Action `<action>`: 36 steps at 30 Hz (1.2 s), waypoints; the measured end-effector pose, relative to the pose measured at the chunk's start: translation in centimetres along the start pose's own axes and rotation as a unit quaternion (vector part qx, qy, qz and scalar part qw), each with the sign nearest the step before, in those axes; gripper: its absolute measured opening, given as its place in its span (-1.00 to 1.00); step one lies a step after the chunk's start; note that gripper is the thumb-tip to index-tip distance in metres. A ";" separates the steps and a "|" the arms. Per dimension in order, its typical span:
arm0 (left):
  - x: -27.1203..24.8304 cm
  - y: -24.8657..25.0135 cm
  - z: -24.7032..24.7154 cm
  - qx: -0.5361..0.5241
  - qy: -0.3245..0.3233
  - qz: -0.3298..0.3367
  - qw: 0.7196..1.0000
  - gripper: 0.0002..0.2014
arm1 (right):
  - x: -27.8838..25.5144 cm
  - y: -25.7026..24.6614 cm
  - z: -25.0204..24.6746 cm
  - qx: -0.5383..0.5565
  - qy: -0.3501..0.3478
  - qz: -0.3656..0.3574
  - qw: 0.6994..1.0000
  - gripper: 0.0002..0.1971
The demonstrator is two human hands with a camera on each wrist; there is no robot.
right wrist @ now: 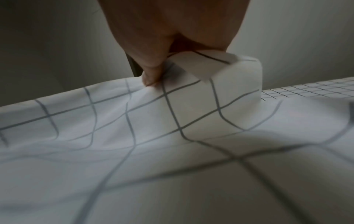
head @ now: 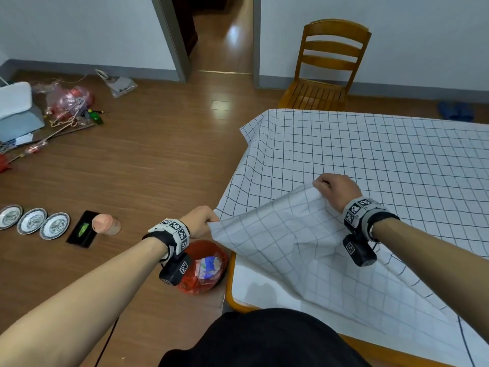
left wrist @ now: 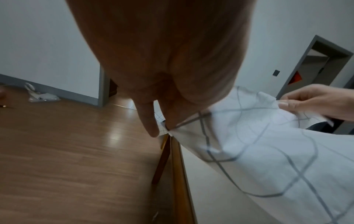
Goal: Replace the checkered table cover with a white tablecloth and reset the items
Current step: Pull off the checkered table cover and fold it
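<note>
— Looking from the floor side first: three plates [head: 34, 221], a black tray [head: 82, 229] and a pink cup [head: 106, 224] lie on the floor, well apart from the counter [head: 239, 284]. What has the left hand [head: 199, 221] got?

— Its fingers pinch the near corner of the checkered cover [head: 370, 160], lifted off the counter's edge. Bare white counter shows beneath.

— And the right hand [head: 336, 190]?

— Curled round the same edge further in, so the folded-back flap hangs between the two hands while the rest lies flat.

— How should the peel go?

— I'd judge: keep both grips level, draw the flap evenly across the cover, and gather it so it doesn't drag onto the red bag [head: 205, 266] below.
</note>
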State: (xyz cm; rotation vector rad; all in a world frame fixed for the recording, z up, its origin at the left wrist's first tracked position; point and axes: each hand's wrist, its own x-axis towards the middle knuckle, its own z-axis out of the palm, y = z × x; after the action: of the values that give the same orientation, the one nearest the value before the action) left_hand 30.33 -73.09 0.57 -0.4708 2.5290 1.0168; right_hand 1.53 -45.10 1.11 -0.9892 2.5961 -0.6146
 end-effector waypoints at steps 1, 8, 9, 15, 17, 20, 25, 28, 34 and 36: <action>0.0 -0.3 0.1 -0.002 -0.014 0.002 1.000 -0.59 | 0.1 0.0 0.2 -0.017 -0.001 -0.010 1.000 -0.74; -0.9 -1.7 2.1 0.062 -0.080 -0.039 0.994 -0.55 | 1.2 -3.1 3.0 -0.057 0.019 -0.057 0.997 -0.74; -1.3 -2.0 2.5 0.063 -0.087 -0.042 0.993 -0.51 | 1.4 -3.8 3.5 -0.068 0.019 -0.063 0.995 -0.74; -3.8 -3.5 5.4 0.072 -0.112 -0.034 0.991 -0.75 | 3.0 -7.3 6.9 -0.098 -0.006 -0.093 0.991 -0.76; -4.5 -4.6 6.8 0.074 -0.098 -0.042 0.992 -0.91 | 3.8 -8.6 8.0 -0.117 -0.022 -0.102 0.988 -0.76; -5.0 -6.3 8.9 0.058 -0.049 -0.075 0.994 -0.69 | 4.9 -10.5 9.7 -0.152 -0.052 -0.113 0.980 -0.76; -5.2 -8.7 12.1 -0.061 0.001 -0.129 0.990 -0.65 | 6.2 -13.3 13.1 -0.188 -0.089 -0.136 0.969 -0.70; -5.4 -10.0 13.8 -0.081 0.016 -0.136 0.987 -0.60 | 6.5 -14.4 15.6 -0.204 -0.120 -0.131 0.963 -0.68; -5.5 -12.8 16.0 -0.107 0.040 -0.145 0.983 -0.46 | 6.1 -14.6 19.9 -0.215 -0.178 -0.128 0.952 -0.66; -5.4 -13.5 16.5 -0.124 0.038 -0.168 0.977 -0.41 | 5.9 -14.2 20.6 -0.211 -0.178 -0.130 0.952 -0.68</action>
State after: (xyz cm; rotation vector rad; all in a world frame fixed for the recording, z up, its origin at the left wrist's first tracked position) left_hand 44.50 -69.63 -15.91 -0.9882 2.2851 1.1988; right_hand 13.74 -64.52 -10.48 -1.4360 2.3295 0.0807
